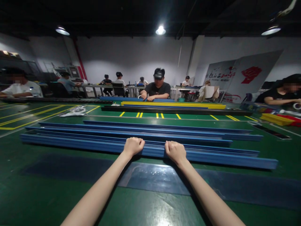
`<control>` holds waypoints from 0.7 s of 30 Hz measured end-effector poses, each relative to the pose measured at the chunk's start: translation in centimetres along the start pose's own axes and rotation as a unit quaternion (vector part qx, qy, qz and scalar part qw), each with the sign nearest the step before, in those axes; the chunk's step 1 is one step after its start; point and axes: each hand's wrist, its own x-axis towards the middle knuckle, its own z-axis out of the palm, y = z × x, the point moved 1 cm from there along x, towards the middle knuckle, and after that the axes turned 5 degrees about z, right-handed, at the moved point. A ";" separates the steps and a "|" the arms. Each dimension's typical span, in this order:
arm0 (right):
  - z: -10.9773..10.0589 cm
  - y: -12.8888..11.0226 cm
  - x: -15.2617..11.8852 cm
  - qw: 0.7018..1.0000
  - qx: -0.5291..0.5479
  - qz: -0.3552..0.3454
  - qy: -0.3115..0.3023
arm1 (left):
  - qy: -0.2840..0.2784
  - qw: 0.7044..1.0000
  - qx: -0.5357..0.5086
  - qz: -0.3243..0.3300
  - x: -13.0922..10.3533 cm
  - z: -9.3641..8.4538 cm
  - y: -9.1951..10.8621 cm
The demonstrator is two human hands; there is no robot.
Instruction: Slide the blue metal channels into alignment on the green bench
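Both hands grip the nearest long blue profile [94, 146], which lies crosswise on the green table [150, 205]. My left hand [133, 146] is closed over it a little left of the middle. To the right, my right hand [176, 152] is closed over the same profile, with a gap between the two fists. More blue profiles [207, 142] lie roughly parallel just behind it. A dark see-through strip [160, 179] lies flat on the table, partly under my forearms.
Yellow [174, 104] and black [174, 110] profiles lie farther back. A person [158, 89] works across the table; others sit left and right. A clear plastic bag [76, 111] is at the left, a dark flat device [272, 131] and yellow tray [277, 119] at the right.
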 end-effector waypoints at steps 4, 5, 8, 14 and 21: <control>0.6 0.0 -0.8 1.000 0.005 -0.012 0.008 | 0.009 1.000 -0.011 -0.016 -0.8 0.8 0.1; 0.8 0.1 -0.9 1.000 0.008 -0.014 0.013 | 0.010 1.000 -0.013 -0.023 -0.9 1.0 0.2; 1.4 0.3 -1.1 0.999 0.013 -0.018 0.043 | 0.008 0.999 -0.012 -0.053 -1.1 1.1 0.4; 1.3 0.8 -1.2 0.989 0.043 -0.038 0.135 | 0.028 0.999 -0.031 -0.024 -0.5 0.6 1.9; -0.4 2.6 -1.2 0.978 0.024 -0.053 0.199 | 0.133 0.983 -0.060 0.114 1.0 -0.1 6.5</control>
